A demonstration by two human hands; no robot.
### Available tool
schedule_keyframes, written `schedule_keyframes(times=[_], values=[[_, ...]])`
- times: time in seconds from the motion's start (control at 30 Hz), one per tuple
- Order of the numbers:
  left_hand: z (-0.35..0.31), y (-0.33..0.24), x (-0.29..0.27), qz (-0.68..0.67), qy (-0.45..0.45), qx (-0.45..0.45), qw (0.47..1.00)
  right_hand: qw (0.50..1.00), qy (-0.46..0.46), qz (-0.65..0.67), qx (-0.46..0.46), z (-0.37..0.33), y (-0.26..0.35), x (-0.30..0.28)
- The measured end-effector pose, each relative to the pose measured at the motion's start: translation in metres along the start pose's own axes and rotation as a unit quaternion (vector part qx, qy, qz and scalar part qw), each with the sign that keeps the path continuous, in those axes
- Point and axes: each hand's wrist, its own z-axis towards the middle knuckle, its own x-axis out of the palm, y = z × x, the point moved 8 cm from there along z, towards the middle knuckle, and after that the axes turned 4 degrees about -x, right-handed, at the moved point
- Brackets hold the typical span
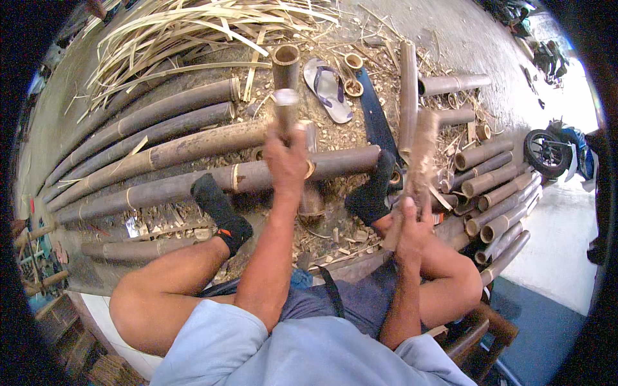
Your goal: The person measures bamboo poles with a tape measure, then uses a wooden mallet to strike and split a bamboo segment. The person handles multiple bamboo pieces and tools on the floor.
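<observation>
My left hand [286,161] is closed round a short bamboo piece [285,116], blurred, with a pale top end. Just behind it is a wider bamboo tube [285,69], its hollow end facing up; I cannot tell whether the two touch. Below that hand, a long brown bamboo pole [180,185] lies crosswise in front of me, near my dark-socked feet. My right hand [414,231] grips a rough, club-like piece of wood [422,151], smeared by motion and pointing away from me above my right leg.
Several more bamboo poles [174,106] lie at the left, with a heap of pale strips [206,32] behind. A sandal [328,90] and a dark saw-like blade [376,116] rest among chips. Cut bamboo tubes [496,199] are stacked right, near a wheel [547,151].
</observation>
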Motion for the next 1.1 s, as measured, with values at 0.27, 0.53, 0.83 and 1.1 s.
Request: schedule_keyframes(times=[0.27, 0.53, 0.83, 1.1], values=[[0.002, 0.095, -0.046, -0.554, -0.04, -0.256, 0.791, 0.926, 0.268, -0.071, -0.256, -0.089, 0.046, 0.108], [-0.015, 0.085, -0.049, -0.491, -0.076, -0.21, 0.842, 0.81, 0.447, -0.102, -0.366, -0.184, 0.096, 0.164], [-0.02, 0.073, -0.045, -0.418, -0.029, -0.117, 0.9, 0.814, 0.357, -0.278, -0.365, -0.165, 0.119, 0.178], [-0.02, 0.084, -0.047, -0.446, -0.025, -0.135, 0.884, 0.729, 0.453, -0.291, -0.422, -0.2, 0.116, 0.203]])
